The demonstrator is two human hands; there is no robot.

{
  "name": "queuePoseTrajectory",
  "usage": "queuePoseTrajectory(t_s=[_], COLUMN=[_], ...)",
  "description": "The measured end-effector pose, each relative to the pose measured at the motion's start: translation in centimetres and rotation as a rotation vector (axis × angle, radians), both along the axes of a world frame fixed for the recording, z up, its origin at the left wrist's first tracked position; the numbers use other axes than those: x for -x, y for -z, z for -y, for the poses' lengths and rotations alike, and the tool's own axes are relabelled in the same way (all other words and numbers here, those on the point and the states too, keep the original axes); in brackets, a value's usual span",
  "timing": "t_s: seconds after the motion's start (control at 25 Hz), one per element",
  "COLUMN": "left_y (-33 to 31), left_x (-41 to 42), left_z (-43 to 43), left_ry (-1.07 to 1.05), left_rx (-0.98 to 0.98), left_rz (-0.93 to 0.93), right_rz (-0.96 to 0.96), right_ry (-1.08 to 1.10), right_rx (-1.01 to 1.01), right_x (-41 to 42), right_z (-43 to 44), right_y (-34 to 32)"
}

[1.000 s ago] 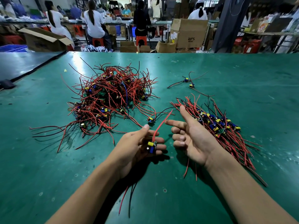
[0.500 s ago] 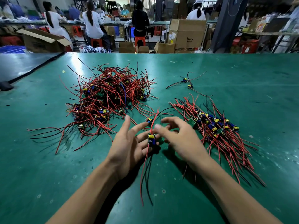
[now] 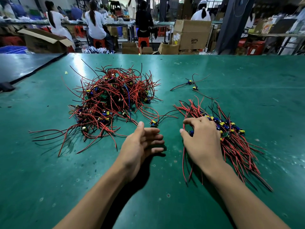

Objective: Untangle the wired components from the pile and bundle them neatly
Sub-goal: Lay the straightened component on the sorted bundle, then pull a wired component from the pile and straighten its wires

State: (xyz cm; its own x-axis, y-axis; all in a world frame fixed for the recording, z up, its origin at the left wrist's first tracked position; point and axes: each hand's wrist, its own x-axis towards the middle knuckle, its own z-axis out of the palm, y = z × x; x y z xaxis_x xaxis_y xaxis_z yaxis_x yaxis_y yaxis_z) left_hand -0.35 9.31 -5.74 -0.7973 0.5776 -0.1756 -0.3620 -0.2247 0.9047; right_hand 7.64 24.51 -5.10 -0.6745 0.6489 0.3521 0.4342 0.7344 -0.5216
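Fingers [image 3: 193, 119] of the right hand [image 3: 201, 139] curl round a wired component [image 3: 191, 133] on the aligned bundle [image 3: 239, 151], right of the tangled pile [image 3: 112, 103], its wires trailing toward the person; the left hand [image 3: 140, 144] is relaxed, empty.

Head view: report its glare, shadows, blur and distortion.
In the head view, pale glare streaks the green mat behind the tangled pile; in the head view, the left hand casts a dark shadow on the mat beneath it; the head view's background workers look soft, the sorted bundle by the right hand sharp; the head view's wide lens stretches both forearms.
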Motion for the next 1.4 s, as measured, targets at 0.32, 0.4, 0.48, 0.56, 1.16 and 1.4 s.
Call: queuePoseTrajectory(t_s=[0.32, 0.4, 0.48, 0.56, 1.16, 1.4], left_y=[-0.4, -0.3, -0.1, -0.1, 0.0, 0.1], left_x=[0.4, 0.6, 0.6, 0.6, 0.8, 0.7], left_z=[0.5, 0.5, 0.5, 0.5, 0.2, 0.4], left_ry=[0.022, 0.029, 0.029, 0.023, 0.018, -0.02], left_rx=[0.043, 0.041, 0.049, 0.056, -0.049, -0.046], left_rz=[0.008, 0.004, -0.005, -0.011, 0.083, 0.063], right_rz=[0.065, 0.132, 0.244, 0.303, -0.309, -0.44], right_ry=[-0.266, -0.325, -0.342, -0.343, -0.515, -0.487], right_rx=[-0.031, 0.045, 0.019, -0.028, 0.248, 0.298], right_x=[2.4, 4.2, 6.1, 7.2, 0.5, -0.3], right_z=[2.5, 2.6, 2.4, 2.2, 4.1, 4.3], right_y=[0.2, 0.1, 0.0, 0.2, -0.1, 0.6])
